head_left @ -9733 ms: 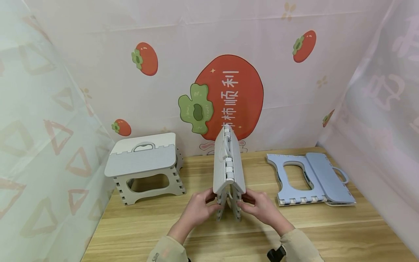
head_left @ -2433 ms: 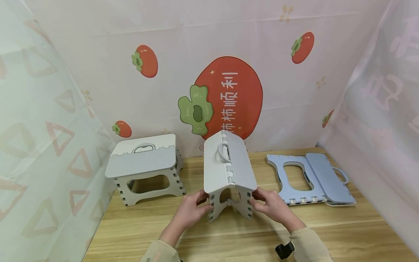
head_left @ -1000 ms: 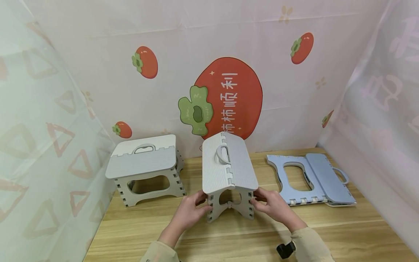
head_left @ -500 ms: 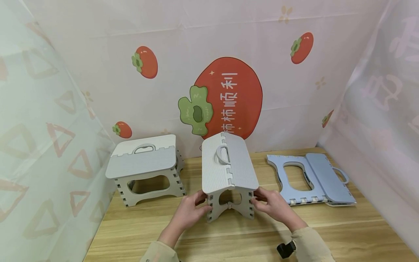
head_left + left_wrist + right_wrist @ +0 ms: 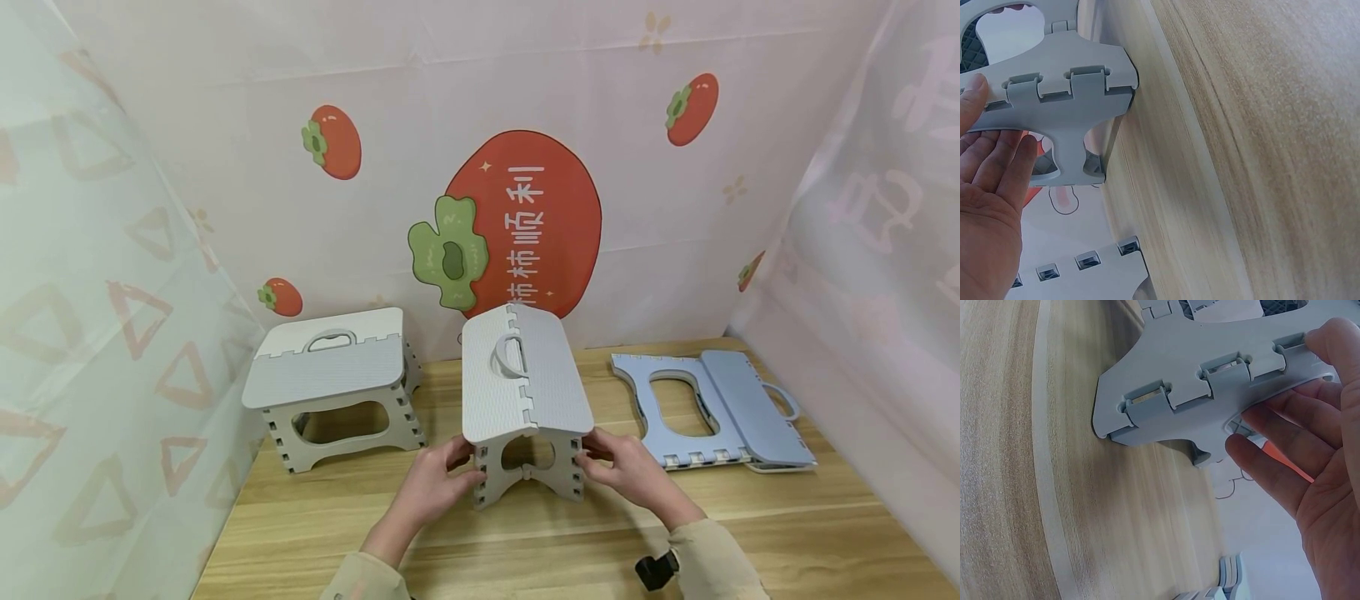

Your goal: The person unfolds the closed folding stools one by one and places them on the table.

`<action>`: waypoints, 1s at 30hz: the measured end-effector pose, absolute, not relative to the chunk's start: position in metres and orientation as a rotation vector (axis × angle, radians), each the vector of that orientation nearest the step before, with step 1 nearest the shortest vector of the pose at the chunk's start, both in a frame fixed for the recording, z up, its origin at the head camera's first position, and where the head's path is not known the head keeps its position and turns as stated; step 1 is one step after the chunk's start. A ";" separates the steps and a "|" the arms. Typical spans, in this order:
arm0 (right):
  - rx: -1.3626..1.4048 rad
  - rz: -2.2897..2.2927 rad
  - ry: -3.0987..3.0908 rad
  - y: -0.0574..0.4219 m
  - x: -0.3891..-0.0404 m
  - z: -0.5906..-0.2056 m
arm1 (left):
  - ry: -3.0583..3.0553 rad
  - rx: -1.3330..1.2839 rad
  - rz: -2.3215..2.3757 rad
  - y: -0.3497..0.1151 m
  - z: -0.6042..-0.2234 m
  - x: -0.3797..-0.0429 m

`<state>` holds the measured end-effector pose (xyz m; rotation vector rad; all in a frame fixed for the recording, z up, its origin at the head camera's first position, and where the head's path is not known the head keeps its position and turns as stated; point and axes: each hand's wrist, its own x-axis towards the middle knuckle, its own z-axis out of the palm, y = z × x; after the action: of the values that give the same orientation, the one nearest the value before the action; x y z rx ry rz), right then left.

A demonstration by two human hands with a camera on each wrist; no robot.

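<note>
A light grey folding stool [image 5: 555,367] stands at the middle of the wooden table, partly unfolded. Its two top panels slope down from a raised centre hinge like a low roof, and a loop handle sticks up on top. My left hand [image 5: 435,485] grips its left leg panel near the front corner. In the left wrist view the thumb lies on the hinged leg edge [image 5: 1054,87] and the fingers reach behind it. Opposite, my right hand [image 5: 632,471] grips the right leg panel. The right wrist view shows that thumb on the hinges, fingers [image 5: 1285,434] behind the panel.
At the back left stands a fully unfolded white-and-grey folding stool [image 5: 326,375]. A blue folding stool [image 5: 738,408] lies folded flat on the right of the table [image 5: 487,558]. Patterned cloth walls [image 5: 225,167] enclose the back and sides.
From nearly folded, the middle stool has spread wide; its top panels have dropped outward and my hands have moved apart with the legs. Over the last second it has widened only slightly.
</note>
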<state>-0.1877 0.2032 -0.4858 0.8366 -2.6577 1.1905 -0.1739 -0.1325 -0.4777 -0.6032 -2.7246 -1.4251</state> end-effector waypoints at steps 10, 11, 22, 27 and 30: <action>0.871 1.182 -2.645 0.205 -0.188 -0.486 | -2.726 -0.592 -1.450 -0.133 -0.477 -0.173; 0.872 1.181 -2.645 0.205 -0.189 -0.486 | -2.727 -0.588 -1.453 -0.133 -0.477 -0.173; 0.845 1.204 -2.653 0.205 -0.188 -0.485 | -2.714 -0.595 -1.478 -0.133 -0.478 -0.174; 0.857 1.217 -2.639 0.205 -0.188 -0.485 | -2.713 -0.596 -1.474 -0.133 -0.478 -0.174; 0.859 1.211 -2.638 0.206 -0.189 -0.484 | -2.716 -0.593 -1.466 -0.133 -0.478 -0.174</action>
<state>-0.1885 0.2056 -0.4841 0.8594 -2.6384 1.2108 -0.1740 -0.1334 -0.4775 -0.5932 -2.7157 -1.4662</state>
